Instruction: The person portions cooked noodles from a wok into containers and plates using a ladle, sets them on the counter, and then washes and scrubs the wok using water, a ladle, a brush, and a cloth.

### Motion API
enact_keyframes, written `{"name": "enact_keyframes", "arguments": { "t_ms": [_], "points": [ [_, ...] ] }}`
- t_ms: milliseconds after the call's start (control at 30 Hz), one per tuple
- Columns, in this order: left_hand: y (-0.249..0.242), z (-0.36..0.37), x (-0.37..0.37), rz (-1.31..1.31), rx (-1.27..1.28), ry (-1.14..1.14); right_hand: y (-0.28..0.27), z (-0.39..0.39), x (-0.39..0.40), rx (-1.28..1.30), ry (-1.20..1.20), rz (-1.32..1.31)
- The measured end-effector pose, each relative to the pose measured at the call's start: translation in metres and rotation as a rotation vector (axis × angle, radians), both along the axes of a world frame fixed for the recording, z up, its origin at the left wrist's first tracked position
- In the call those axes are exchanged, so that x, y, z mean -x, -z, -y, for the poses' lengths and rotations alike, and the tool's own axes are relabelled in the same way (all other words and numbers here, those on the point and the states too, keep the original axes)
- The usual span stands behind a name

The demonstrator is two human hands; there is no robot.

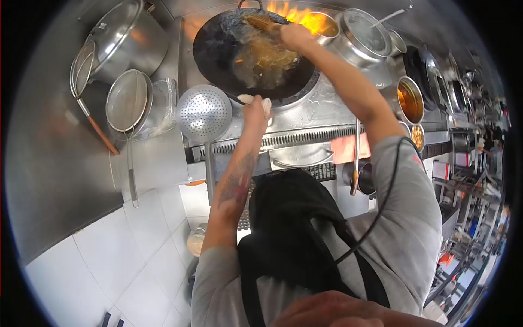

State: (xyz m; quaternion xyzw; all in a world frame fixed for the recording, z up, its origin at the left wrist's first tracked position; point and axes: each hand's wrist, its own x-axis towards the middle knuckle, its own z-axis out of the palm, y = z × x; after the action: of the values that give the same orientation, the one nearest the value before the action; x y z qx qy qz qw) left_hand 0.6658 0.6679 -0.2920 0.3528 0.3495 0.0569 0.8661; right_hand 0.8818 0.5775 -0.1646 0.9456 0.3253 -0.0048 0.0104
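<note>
A large black wok (212,52) sits on the stove, with cloudy, steaming liquid (264,62) and a few small bits inside. My right hand (297,37) is closed around a bamboo brush (260,23), whose bristles reach into the upper part of the wok. At the wok's near rim, my left hand (256,108) grips a whitish cloth (265,103) against the edge. Flames (299,16) rise behind the wok, close to my right hand. A perforated metal ladle (204,113) lies just left of the wok.
Metal pots (364,32) stand at the back right, beyond the flames. A pot of orange liquid (409,101) is right of my right forearm. Round strainers (127,101) and a big steel pot (128,41) are at left. An orange cloth (350,149) hangs at the stove front.
</note>
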Motion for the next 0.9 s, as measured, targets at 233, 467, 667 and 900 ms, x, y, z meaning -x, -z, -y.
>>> {"name": "enact_keyframes", "arguments": {
  "t_ms": [233, 467, 667, 900],
  "points": [
    [0.001, -0.012, -0.012, -0.100, 0.048, 0.132, -0.091, 0.142, 0.093, -0.129, 0.155, 0.060],
    [-0.035, -0.022, 0.022, -0.026, -0.084, 0.254, 0.020, 0.216, 0.230, -0.496, 0.117, 0.003],
    [-0.058, -0.056, 0.023, -0.118, -0.155, 0.392, 0.047, 0.237, 0.253, -0.609, 0.091, -0.085],
    [-0.091, -0.043, 0.045, -0.177, -0.354, 0.336, 0.008, 0.314, 0.220, -0.704, 0.358, -0.199]
  ]
}}
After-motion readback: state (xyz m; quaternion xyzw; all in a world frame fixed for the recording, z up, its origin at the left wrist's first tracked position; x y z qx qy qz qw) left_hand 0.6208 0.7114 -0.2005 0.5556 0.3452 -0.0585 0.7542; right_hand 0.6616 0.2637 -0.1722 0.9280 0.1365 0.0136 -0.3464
